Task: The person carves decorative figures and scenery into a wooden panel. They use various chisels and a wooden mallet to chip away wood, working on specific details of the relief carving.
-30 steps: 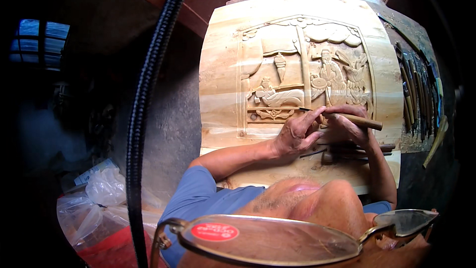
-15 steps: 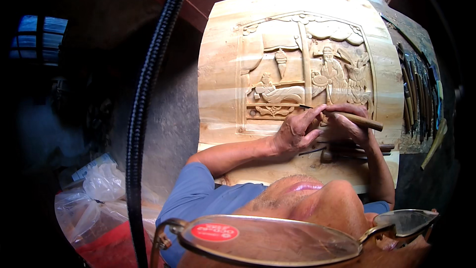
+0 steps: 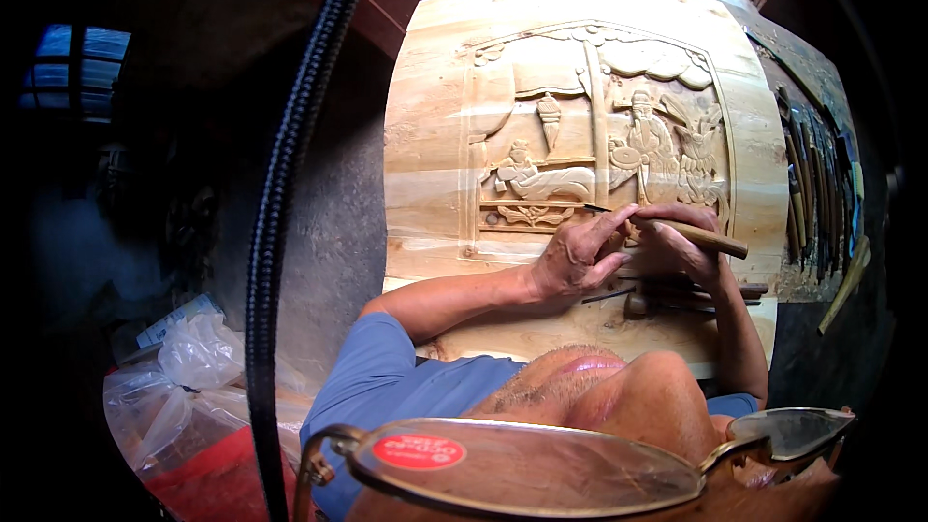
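A wide wooden panel [image 3: 435, 135] carved in relief, with figures, a post and a scalloped border, lies before me. My right hand [image 3: 691, 237] is closed around the wooden handle of a carving chisel [image 3: 715, 239], whose butt sticks out to the right. The thin dark blade points left and meets the lower carved band under the reclining figure. My left hand [image 3: 580, 256] rests on the panel, its fingers pressed together by the front of the chisel, close to the right fingertips. Just below the hands, several more tools with dark wooden handles [image 3: 677, 295] lie on the panel.
Many carving tools [image 3: 817, 184] lie in a row on the bench at the right, beside a pale curved strip [image 3: 846, 285]. A black braided cable [image 3: 290, 155] hangs at the left. Clear plastic bags [image 3: 198, 367] sit lower left, over something red.
The view has shifted very slightly. Both hands and the chisel keep practically the same place on the panel.
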